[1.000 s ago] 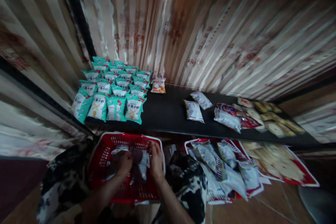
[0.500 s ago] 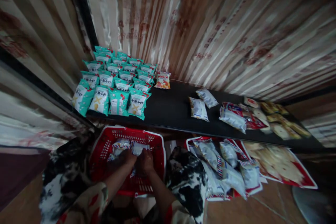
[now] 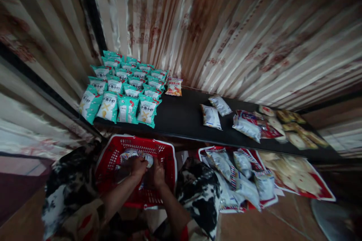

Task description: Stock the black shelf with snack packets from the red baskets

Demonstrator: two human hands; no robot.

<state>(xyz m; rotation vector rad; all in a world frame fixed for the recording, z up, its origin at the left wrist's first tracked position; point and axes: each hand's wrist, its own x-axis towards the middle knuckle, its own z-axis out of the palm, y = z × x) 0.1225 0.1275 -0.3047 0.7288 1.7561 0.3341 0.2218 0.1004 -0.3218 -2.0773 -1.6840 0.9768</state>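
Both my hands are inside a red plastic basket [image 3: 165, 150] with a white rim, which stands between my knees. My left hand [image 3: 139, 167] is closed on the edge of a small silvery-white snack bag [image 3: 148, 159]. Just right of that bag, my right hand [image 3: 158, 173] has its fingers stretched out and holds nothing I can see. More shiny white bags with striped ends [image 3: 129, 153] lie in the basket behind my left hand, partly hidden by it.
Teal snack bags [image 3: 108, 106] stand in rows on a black shelf [image 3: 181, 116]. An orange-and-white bag [image 3: 174, 86], white bags [image 3: 211, 116] and red packets [image 3: 270, 130] lie farther right. Below, a second red basket [image 3: 202, 154] holds silvery bags; another red container [image 3: 328, 192] holds pale packets.
My hands have moved apart inside the basket. The right hand's fingers have straightened, and the bag at my left fingertips shows more clearly. The view has shifted slightly.
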